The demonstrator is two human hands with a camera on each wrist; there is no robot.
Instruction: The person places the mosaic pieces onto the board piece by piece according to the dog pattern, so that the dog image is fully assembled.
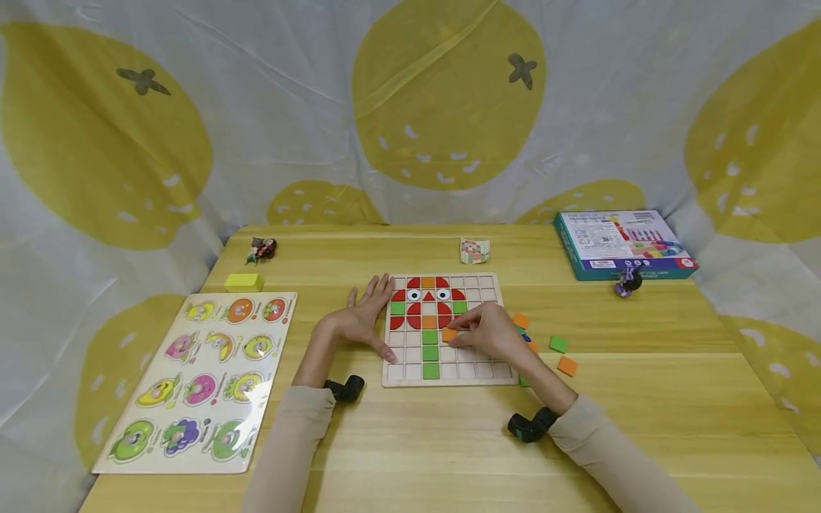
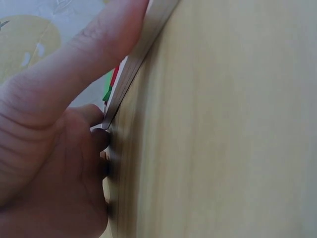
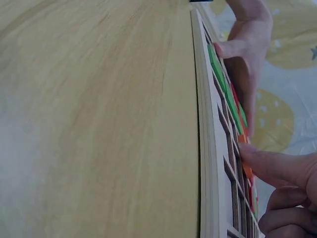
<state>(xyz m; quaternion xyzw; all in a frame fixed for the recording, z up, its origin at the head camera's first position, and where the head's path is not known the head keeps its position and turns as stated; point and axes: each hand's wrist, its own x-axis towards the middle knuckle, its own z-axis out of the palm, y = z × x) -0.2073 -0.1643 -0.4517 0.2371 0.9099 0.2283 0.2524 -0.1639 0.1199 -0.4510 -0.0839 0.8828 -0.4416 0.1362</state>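
Note:
A wooden grid board point(image 1: 477, 354) lies on the table with red curved pieces, two eye pieces, and green and orange square tiles set in a pattern. My left hand point(image 1: 358, 319) rests at the board's left edge, fingers spread and thumb on its lower left part. In the left wrist view the thumb point(image 2: 94, 54) reaches over the board's edge. My right hand point(image 1: 490, 331) pinches an orange square tile point(image 1: 448, 335) over the cell right of the column of green tiles point(image 1: 430, 353). That tile point(image 3: 243, 156) tilts under the fingertips in the right wrist view.
Right of the board lie loose tiles, including a green tile point(image 1: 559, 344) and an orange tile point(image 1: 567, 366). A fruit puzzle board point(image 1: 212, 342) and a yellow block point(image 1: 244, 283) are at left. Farther back are a small picture card point(image 1: 474, 251), a box point(image 1: 622, 242) and two figurines.

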